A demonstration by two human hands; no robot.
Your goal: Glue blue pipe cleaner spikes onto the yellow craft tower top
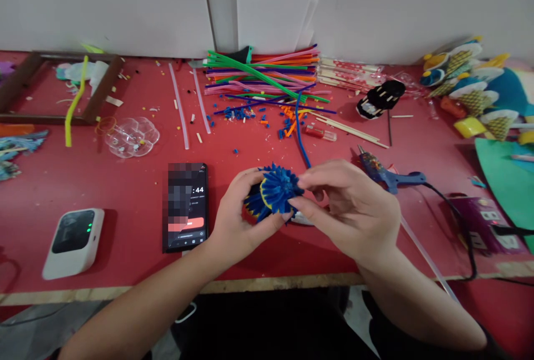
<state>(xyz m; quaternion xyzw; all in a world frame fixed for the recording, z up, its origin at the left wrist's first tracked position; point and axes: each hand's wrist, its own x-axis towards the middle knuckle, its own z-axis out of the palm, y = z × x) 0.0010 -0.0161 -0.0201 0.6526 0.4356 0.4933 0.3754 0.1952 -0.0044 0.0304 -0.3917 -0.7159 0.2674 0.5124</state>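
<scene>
A blue fuzzy piece with yellow edges (277,188) is held above the front middle of the red table. My left hand (242,210) wraps round it from the left, thumb along its lower edge. On the right side, my right hand (350,207) pinches at the piece with thumb and forefinger. A blue pipe cleaner (301,137) reaches from the pile down to just behind my right fingers. Something white, partly hidden, lies under the hands.
A phone (187,207) and a white device (74,242) lie left. A glue gun (386,173) with a black cord rests right. Behind are a pipe cleaner pile (267,73), wooden sticks (352,131), a black-and-white figure (380,98) and a brown frame (102,90).
</scene>
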